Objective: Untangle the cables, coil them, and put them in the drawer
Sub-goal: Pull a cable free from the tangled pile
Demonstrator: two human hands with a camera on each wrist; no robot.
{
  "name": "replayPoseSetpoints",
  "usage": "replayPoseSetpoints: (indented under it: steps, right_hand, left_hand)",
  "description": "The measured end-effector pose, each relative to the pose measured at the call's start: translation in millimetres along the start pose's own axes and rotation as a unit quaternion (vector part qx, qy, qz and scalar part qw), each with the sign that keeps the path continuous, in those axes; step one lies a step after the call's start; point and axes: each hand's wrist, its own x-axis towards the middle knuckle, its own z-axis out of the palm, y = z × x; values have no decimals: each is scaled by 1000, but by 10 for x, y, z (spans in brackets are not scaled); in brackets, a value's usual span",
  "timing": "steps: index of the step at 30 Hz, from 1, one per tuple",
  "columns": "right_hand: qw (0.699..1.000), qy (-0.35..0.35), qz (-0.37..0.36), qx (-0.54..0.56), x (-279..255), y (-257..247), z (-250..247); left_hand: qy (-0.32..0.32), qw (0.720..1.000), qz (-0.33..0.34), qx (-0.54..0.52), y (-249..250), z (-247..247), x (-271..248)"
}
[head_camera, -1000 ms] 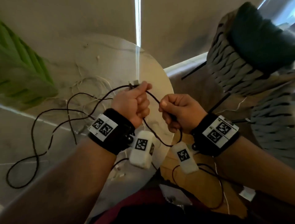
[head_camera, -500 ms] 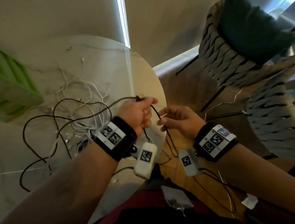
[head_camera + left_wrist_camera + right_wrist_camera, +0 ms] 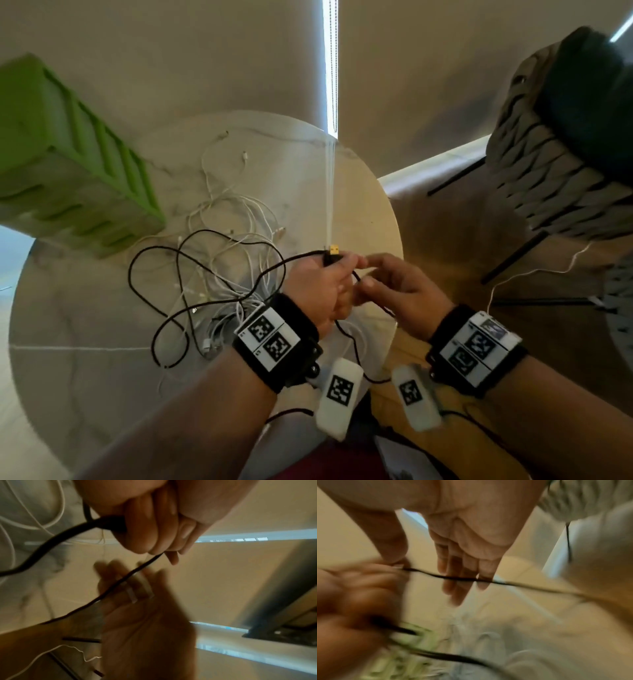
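Observation:
A black cable (image 3: 205, 232) loops over the round marble table and runs up into my left hand (image 3: 325, 284). That hand grips it just behind its gold USB plug (image 3: 334, 249). The left wrist view shows its fingers (image 3: 150, 534) curled round the thick black cable (image 3: 51, 543). My right hand (image 3: 400, 291) is close beside the left, blurred. Its fingers (image 3: 462, 563) are straight, and a thin run of the black cable (image 3: 453, 578) crosses their tips. A tangle of white cables (image 3: 233, 240) lies under the black loops.
A green plastic drawer unit (image 3: 68, 164) stands at the table's back left. The table's edge (image 3: 394, 212) curves past my hands. A woven chair (image 3: 548, 154) stands on the right, with a thin white cable (image 3: 534, 270) trailing beneath it.
My right hand, first fisted on the black cable and then pinching it, has straightened its fingers. The left hand keeps hold of the plug end. The view has swung back towards the table.

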Motion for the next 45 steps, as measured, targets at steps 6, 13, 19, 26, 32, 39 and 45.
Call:
replayPoseSetpoints:
  steps: [6, 13, 19, 26, 32, 39, 45]
  right_hand:
    - [981, -21, 43, -189, 10, 228, -75]
    - [991, -85, -3, 107, 82, -26, 112]
    - [964, -52, 75, -249, 41, 245, -137]
    - [995, -75, 4, 64, 47, -36, -19]
    - [996, -36, 72, -45, 15, 184, -222]
    - [999, -17, 0, 27, 87, -8, -113]
    - [999, 35, -13, -2, 93, 1, -157]
  left_hand:
    - [43, 992, 65, -95, 158, -119, -68]
    - [18, 997, 60, 35, -42, -15, -148]
    - [72, 988, 86, -109, 162, -197, -59]
    - [-24, 998, 21, 60, -18, 68, -90]
    - [14, 991, 30, -133, 149, -60, 14]
    - [4, 995, -19, -97, 92, 57, 38]
    - [34, 978, -4, -203, 208, -6, 80]
